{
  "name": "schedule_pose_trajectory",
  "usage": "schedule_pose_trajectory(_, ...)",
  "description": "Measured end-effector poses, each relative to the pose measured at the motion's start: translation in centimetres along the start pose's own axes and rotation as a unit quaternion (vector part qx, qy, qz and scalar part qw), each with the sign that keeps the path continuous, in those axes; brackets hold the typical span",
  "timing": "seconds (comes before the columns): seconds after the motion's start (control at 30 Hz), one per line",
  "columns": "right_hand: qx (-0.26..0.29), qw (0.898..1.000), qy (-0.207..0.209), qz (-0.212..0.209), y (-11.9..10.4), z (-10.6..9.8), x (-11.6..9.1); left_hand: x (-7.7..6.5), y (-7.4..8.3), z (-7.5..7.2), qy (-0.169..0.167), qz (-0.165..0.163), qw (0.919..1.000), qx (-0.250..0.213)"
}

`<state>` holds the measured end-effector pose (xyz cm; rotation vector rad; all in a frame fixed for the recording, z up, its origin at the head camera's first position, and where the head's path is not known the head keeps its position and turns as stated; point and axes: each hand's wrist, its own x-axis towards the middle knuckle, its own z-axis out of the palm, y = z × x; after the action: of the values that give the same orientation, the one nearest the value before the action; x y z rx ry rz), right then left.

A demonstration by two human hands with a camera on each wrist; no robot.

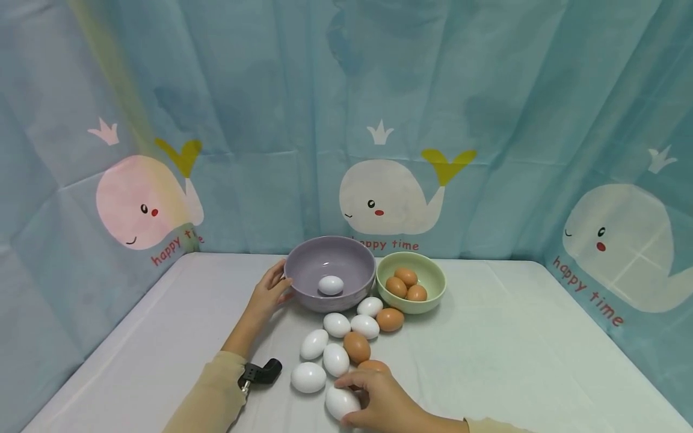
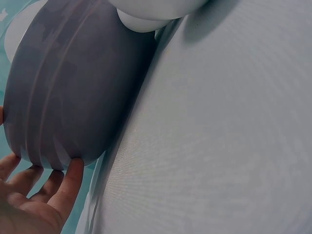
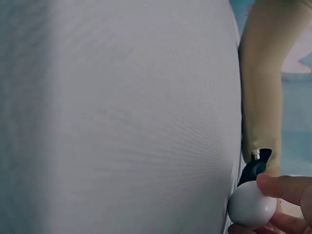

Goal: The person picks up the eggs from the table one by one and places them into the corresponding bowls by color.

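My right hand [image 1: 387,400] pinches a white egg [image 1: 341,403] between thumb and fingers at the near edge of the view; the same egg [image 3: 251,205] appears low in the right wrist view. My left hand [image 1: 269,290] rests spread fingertips against the left outer side of a purple bowl [image 1: 303,294], whose grooved wall [image 2: 63,87] fills much of the left wrist view. Inside that bowl lies one white egg [image 1: 331,285]. Between bowl and right hand, several white eggs [image 1: 337,325] and three brown eggs [image 1: 357,347] lie on the table, the nearest brown one partly behind my right hand.
A light green bowl [image 1: 433,297] with three brown eggs [image 1: 417,293] stands right beside the purple one. Both bowls stand near the back edge of the white table [image 1: 503,343], before a blue whale-print curtain [image 1: 260,120]. A black wrist mount [image 1: 262,373] juts from the left sleeve.
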<state>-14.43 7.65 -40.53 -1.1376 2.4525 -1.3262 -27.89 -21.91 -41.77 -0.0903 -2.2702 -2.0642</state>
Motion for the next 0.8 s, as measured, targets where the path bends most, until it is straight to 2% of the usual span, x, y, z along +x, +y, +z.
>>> schedule_pose_trajectory(0.17, 0.069, 0.996, -0.022, 0.048, -0.3, -0.2, 0.1, 0.1, 0.1, 0.1, 0.001, -0.001, 1.0, -0.003)
schedule_pose_trajectory(0.33, 0.088, 0.995, -0.024, 0.049, -0.4, -0.2, 0.1, -0.1, 0.0, 0.1, -0.002, -0.008, 0.9999, -0.009)
schedule_pose_trajectory(0.43, 0.077, 0.996, -0.019, 0.049, -0.8, -0.7, 0.3, -0.1, -0.1, 0.1, -0.003, -0.013, 0.9998, -0.014)
schedule_pose_trajectory(0.6, 0.06, 0.996, 0.003, 0.071, -1.6, -1.8, 1.1, 0.0, 0.0, 0.1, -0.005, -0.012, 0.9997, -0.019)
schedule_pose_trajectory(0.8, 0.099, 0.991, 0.021, 0.083, -2.3, -2.7, 2.1, 0.0, 0.1, -0.3, -0.009, -0.01, 0.9998, -0.015)
